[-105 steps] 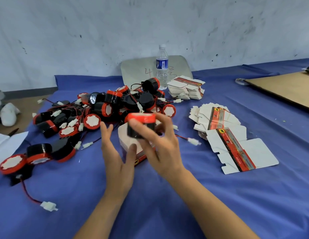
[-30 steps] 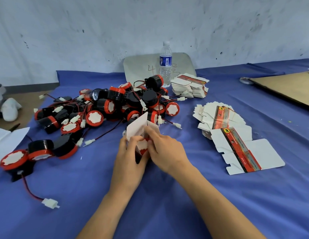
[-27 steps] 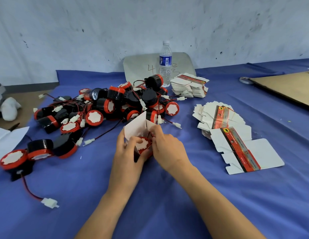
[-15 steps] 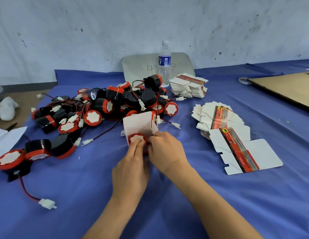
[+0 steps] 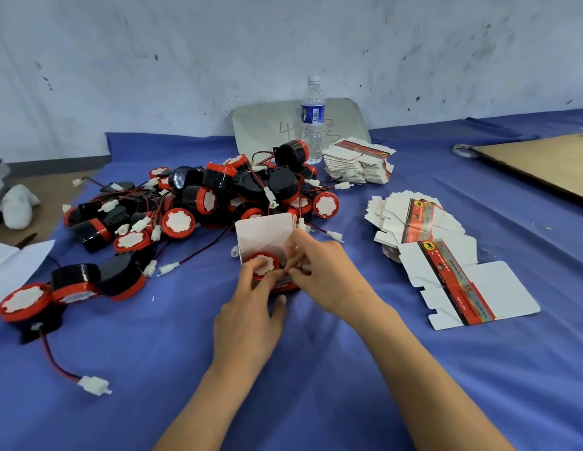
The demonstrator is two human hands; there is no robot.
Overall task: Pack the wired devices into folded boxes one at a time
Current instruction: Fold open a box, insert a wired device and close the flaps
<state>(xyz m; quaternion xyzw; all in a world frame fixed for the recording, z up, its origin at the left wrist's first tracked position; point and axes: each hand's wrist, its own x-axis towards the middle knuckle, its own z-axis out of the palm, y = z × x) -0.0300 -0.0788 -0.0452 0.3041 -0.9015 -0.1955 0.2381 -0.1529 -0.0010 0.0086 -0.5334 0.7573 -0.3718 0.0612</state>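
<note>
Near surface (image 5: 316,385) centre: box (image 5: 262,234), lid up, device (image 5: 262,265) inside.
Left hand (image 5: 248,320): gripping box front, fingertips on device.
Right hand (image 5: 322,271): pinching box's right edge.
Behind box: device pile (image 5: 199,203).

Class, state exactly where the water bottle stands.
In the head view the water bottle stands upright at the far middle of the table, before the grey board, between the device pile and a stack of flat boxes.
</note>
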